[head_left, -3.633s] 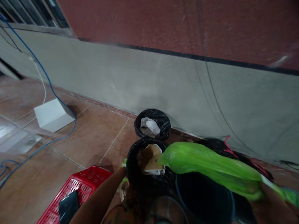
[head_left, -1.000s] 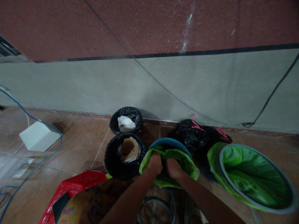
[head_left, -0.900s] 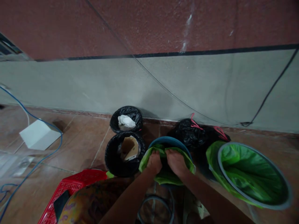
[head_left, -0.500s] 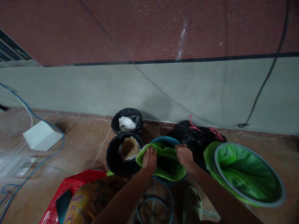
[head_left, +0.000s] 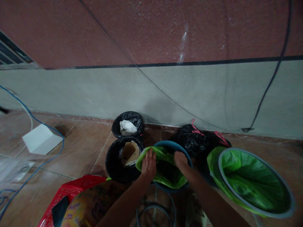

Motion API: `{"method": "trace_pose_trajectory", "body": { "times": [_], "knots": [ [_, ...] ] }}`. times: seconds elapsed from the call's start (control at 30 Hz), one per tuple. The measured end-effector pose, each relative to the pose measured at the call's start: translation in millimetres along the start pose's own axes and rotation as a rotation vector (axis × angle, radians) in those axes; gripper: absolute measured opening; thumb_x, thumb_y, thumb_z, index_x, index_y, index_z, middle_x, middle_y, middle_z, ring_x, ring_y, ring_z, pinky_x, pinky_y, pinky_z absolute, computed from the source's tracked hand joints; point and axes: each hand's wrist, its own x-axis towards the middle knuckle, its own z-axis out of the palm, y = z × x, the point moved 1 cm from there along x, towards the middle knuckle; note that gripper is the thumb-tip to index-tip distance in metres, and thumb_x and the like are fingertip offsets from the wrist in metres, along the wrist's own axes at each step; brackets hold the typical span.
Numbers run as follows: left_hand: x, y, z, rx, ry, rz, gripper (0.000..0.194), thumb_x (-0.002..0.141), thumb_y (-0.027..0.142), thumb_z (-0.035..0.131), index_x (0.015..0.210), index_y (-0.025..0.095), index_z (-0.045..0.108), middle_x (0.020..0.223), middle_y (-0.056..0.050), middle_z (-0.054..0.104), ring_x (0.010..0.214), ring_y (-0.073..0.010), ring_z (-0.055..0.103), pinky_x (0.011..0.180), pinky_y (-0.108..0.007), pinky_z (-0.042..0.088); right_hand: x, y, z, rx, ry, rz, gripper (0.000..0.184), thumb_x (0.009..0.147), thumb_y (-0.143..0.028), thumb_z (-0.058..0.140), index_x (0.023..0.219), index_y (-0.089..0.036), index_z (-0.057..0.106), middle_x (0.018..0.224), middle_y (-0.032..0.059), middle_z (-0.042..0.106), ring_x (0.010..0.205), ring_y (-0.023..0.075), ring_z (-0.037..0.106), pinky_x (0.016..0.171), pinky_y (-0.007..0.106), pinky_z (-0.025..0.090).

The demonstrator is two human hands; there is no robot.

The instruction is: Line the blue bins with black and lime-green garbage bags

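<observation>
Green bag (head_left: 169, 181): creased plastic film. Blue bucket (head_left: 172, 144): smooth plastic. Wall (head_left: 151, 34): rough.

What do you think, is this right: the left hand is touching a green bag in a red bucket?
Not quite: the bucket is blue, as the head view shows. The left hand is indeed touching the green bag in it.

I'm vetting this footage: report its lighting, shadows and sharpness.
Head view: dim light, with deep shadow inside the green bag in the blue bin; head view: a soft shadow on the grey wall; head view: the grey rim at right looks slightly blurred.
</observation>
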Motion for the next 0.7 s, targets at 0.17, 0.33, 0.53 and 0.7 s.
{"method": "trace_pose_trajectory", "body": {
  "times": [0.17, 0.33, 0.53, 0.7],
  "knots": [
    [4.2, -4.2, -4.9, -0.020, 0.059, 0.020, 0.063, 0.075, 0.012, 0.047, 0.137, 0.013, 0.044, 0.152, -0.012, 0.030, 0.135, -0.0315, 0.031, 0.108, -0.043, 0.032, -17.0, 36.2, -26.7, 0.229, 0.203, 0.009, 0.030, 0.086, -0.035, 0.047, 0.096, -0.025, 0.073, 0.097, 0.0051, 0.072, 0.085, 0.0193, 0.067, 0.070, 0.026, 0.047],
    [20.9, -4.4, -10.7, -0.088, 0.085, 0.002, 0.068, 0.069, 0.011, 0.051, 0.137, 0.011, 0.044, 0.148, -0.013, 0.037, 0.129, -0.0315, 0.039, 0.106, -0.042, 0.035, 3.0, 72.4, -43.3, 0.608, 0.296, 0.147, 0.029, 0.080, -0.034, 0.049, 0.087, -0.021, 0.073, 0.079, 0.0026, 0.072, 0.072, 0.0173, 0.066, 0.062, 0.024, 0.045],
    [55.5, -4.0, -22.2, -0.198, 0.025, -0.095, 0.072, 0.069, 0.019, 0.055, 0.138, 0.011, 0.035, 0.129, -0.017, 0.056, 0.119, -0.0277, 0.053, 0.102, -0.036, 0.038, 41.7, 80.3, -32.4, 0.663, 0.323, 0.230, 0.028, 0.077, -0.030, 0.049, 0.083, -0.018, 0.073, 0.080, 0.0070, 0.072, 0.072, 0.0192, 0.064, 0.062, 0.026, 0.045],
    [77.3, -4.4, -28.8, -0.155, -0.107, -0.185, 0.067, 0.071, 0.032, 0.059, 0.132, 0.013, 0.041, 0.108, -0.016, 0.066, 0.107, -0.0307, 0.061, 0.090, -0.037, 0.046, 54.9, 84.5, -15.3, 0.707, 0.278, 0.212, 0.021, 0.072, -0.028, 0.053, 0.074, -0.020, 0.072, 0.072, 0.0038, 0.071, 0.069, 0.0176, 0.064, 0.061, 0.025, 0.046]
  ]
}}
